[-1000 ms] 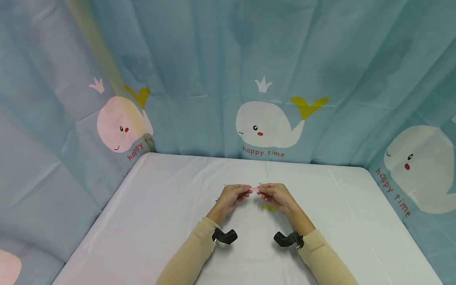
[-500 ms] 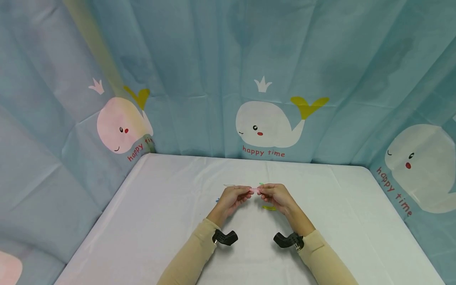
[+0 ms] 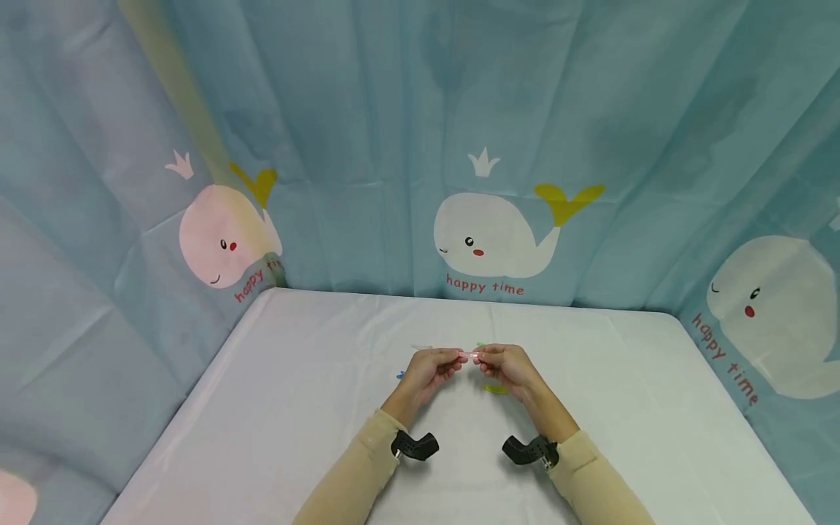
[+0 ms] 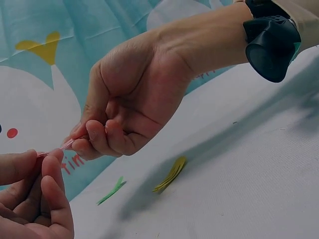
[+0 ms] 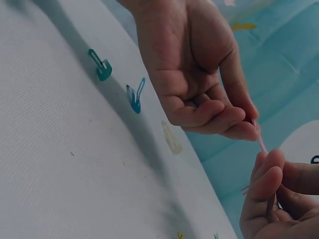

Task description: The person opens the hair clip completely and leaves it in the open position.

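Note:
A slim pink hair clip (image 3: 469,355) is stretched between both hands above the white table. My left hand (image 3: 429,373) pinches one end between thumb and fingertips. At the other end, the thumb and fingers of my right hand (image 3: 508,366) pinch it. In the right wrist view a split tip of the pink clip (image 5: 246,189) sticks out past the right fingers. Most of the clip is covered by the fingertips, so whether it is snapped flat or sprung cannot be told.
Beyond the left hand lie a dark green snap clip (image 5: 101,65), a blue one (image 5: 135,96), both sprung, and a cream one (image 5: 172,138). By the right hand are a yellow clip (image 4: 171,174) and a light green clip (image 4: 112,190). A whale-print curtain (image 3: 354,146) borders the table (image 3: 262,408).
Both hands keep their hold on the pink hair clip and barely move. The whole head view has shifted slightly down.

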`<state>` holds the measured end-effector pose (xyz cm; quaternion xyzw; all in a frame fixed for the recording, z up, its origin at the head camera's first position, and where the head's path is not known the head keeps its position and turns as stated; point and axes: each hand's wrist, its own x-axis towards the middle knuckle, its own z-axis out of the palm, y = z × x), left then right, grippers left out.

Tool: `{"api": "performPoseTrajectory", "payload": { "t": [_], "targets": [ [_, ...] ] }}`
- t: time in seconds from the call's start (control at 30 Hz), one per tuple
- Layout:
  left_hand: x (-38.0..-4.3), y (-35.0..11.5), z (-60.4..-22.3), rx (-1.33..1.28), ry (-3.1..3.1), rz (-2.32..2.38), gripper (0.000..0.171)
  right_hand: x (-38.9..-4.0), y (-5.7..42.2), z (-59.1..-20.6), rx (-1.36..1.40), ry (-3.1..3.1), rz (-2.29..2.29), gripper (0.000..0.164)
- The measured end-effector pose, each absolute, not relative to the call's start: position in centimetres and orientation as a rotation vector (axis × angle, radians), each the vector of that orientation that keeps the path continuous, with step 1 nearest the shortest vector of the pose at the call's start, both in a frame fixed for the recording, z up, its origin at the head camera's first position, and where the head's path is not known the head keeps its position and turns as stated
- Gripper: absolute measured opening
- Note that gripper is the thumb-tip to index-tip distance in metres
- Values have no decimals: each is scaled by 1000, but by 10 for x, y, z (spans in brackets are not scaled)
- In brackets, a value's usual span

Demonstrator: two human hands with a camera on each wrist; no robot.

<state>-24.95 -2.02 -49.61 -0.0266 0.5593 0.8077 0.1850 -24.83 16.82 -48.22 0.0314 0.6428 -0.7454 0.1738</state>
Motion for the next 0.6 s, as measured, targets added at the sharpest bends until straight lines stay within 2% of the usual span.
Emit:
{"api": "performPoseTrajectory", "payload": {
  "t": [0.13,0.37,0.6],
  "targets": [
    [-249,-20,-497,-70,1565,2276,33,-248,168,-482,106,1811,-2107,17],
    [-246,-18,-499,-83,1571,2279,32,-246,168,-487,95,1815,-2122,19],
    [-245,-17,-495,-127,1588,2317,30,-250,164,-484,94,1749,-2152,31]
  ]
}}
